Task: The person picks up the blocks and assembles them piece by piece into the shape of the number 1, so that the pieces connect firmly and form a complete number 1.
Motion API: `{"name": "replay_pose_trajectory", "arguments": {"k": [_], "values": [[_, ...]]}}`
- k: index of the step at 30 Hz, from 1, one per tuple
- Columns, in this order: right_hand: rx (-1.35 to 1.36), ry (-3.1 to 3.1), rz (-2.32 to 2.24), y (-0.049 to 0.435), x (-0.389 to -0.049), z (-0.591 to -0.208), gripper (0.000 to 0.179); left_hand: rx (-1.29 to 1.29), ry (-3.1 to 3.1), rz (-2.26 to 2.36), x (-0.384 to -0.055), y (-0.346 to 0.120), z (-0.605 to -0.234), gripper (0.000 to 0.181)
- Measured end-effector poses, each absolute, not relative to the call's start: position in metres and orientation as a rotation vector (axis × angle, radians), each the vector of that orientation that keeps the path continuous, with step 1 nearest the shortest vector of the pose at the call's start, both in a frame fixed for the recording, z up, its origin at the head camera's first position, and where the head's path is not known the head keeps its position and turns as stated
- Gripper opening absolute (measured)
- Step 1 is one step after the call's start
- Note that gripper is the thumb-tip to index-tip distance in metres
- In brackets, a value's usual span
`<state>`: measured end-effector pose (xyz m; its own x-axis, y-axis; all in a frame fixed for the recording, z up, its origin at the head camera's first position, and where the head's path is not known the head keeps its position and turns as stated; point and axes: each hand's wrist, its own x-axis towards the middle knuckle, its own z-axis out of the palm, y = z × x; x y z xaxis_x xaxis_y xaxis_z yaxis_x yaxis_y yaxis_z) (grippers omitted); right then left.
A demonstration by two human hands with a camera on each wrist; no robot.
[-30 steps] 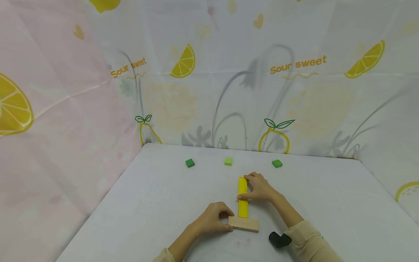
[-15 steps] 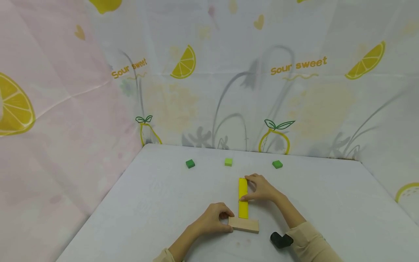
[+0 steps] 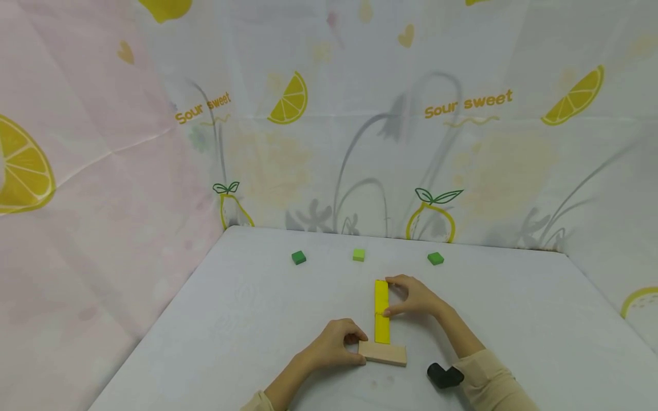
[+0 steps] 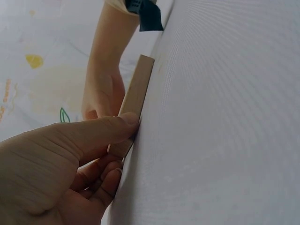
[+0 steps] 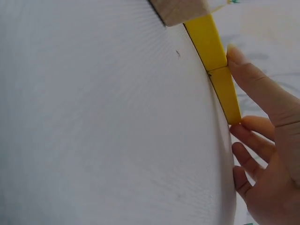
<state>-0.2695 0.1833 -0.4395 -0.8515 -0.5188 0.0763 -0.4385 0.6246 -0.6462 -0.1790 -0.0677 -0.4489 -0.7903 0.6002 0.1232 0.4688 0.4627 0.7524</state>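
Behind everything hangs a pale cloth [image 3: 329,160] printed with lemon slices and the words "Sour sweet". Below it spreads the white bench [image 3: 247,319]. Two beige sleeves [image 3: 490,377] come in from the near side, ahead of them the person's hands. The left hand [image 3: 335,343] has its grip clamped on the left end of a plain wooden block [image 3: 382,353], pinched between thumb and fingers. The right hand [image 3: 415,298] has its grip apart, thumb straight and touching beside a seam, fingertips at the far end of a yellow block [image 3: 381,294]. That block lies end to end with a second yellow block [image 3: 382,332], making one straight strip on the bench; the wooden block sits crosswise at the strip's near end. A black angular object [image 3: 444,375] is at the right cuff. Smallest, toward the back, stand a dark green block [image 3: 299,257], a light green block [image 3: 358,255] and a mid-green block [image 3: 436,258], well apart.
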Motion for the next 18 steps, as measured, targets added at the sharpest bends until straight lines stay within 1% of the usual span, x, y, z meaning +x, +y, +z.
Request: {"name": "replay_pose_trajectory", "arguments": {"k": [11, 18], "values": [[-0.807, 2.694, -1.096, 0.1846, -0.2684, -0.4398, 0.081, 0.972, 2.545, 1.245, -0.1792, -0.0682, -0.4485, 0.030], [-0.784, 2.691, -1.108, 0.1853, -0.2681, -0.4401, 0.081, 0.944, 2.537, 1.244, -0.1797, -0.0676, -0.4476, 0.030]]}}
